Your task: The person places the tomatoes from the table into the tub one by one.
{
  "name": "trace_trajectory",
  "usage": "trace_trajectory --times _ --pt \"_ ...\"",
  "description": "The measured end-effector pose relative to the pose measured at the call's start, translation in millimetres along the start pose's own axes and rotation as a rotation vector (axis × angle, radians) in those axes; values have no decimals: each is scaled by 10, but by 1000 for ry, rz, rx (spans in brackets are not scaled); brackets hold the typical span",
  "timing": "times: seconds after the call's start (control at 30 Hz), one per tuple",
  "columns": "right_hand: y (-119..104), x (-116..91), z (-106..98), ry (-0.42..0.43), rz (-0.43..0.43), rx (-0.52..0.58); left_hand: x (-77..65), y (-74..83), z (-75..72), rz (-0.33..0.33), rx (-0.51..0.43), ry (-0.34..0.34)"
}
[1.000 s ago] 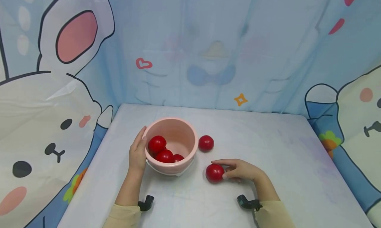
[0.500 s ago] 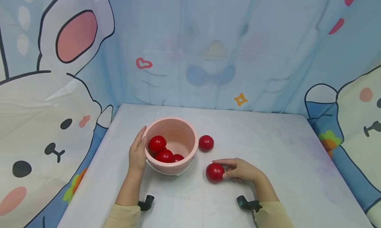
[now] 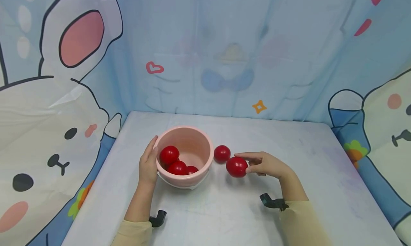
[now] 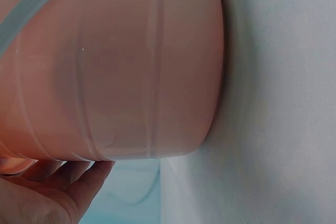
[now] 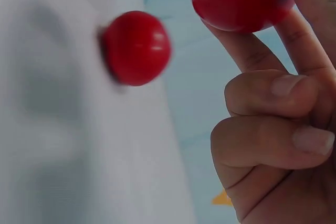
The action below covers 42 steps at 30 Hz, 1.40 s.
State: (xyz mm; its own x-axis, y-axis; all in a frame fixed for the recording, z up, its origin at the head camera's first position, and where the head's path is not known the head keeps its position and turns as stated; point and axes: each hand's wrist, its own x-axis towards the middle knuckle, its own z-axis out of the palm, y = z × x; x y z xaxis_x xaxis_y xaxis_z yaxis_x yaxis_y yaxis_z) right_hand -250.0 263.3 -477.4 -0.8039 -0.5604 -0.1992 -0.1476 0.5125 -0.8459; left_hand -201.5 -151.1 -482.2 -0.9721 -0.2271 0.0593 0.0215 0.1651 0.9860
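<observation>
Right hand [image 3: 265,164]: pinches a red tomato [image 3: 237,167], held above the bench [image 3: 321,182].
Left hand [image 3: 148,167]: fingers extended, resting against side of pink bucket [image 3: 184,182].
Inside bucket: three tomatoes [image 3: 169,155].
Beside bucket: loose tomato [image 3: 222,154], on bench.

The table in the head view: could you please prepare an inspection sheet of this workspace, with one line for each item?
Surface: white table, faint purplish marks toward the right
Job's things: pink bucket with three red tomatoes visible inside; loose tomato beside it; held tomato
Clutter: nothing seen
Hands: left hand touches the bucket's side; right hand pinches the held tomato; black devices at both wrists
Cables: nothing seen
Surroundings: blue cloth with cartoon prints
</observation>
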Motion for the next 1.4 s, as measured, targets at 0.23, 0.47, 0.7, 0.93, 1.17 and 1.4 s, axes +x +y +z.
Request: trace_trajectory --times 0.23,0.47,0.7,0.93,1.17,1.4 --pt "-337 56 -328 26 -57 -53 -4 1 -3 -6 -6 6" --pt "-558 92 -509 20 -91 -105 -10 -2 -6 -8 -16 0" --pt "-704 155 -572 -3 -109 -109 -14 3 -9 -3 -27 3" --pt "-885 327 -562 -40 -161 -129 -5 -4 -15 0 -28 3" --pt "-1137 608 -475 -134 -191 -141 6 -12 -19 4 -29 -2" --pt "-1461 923 -364 -224 -210 -141 9 -19 -1 0 -21 -9"
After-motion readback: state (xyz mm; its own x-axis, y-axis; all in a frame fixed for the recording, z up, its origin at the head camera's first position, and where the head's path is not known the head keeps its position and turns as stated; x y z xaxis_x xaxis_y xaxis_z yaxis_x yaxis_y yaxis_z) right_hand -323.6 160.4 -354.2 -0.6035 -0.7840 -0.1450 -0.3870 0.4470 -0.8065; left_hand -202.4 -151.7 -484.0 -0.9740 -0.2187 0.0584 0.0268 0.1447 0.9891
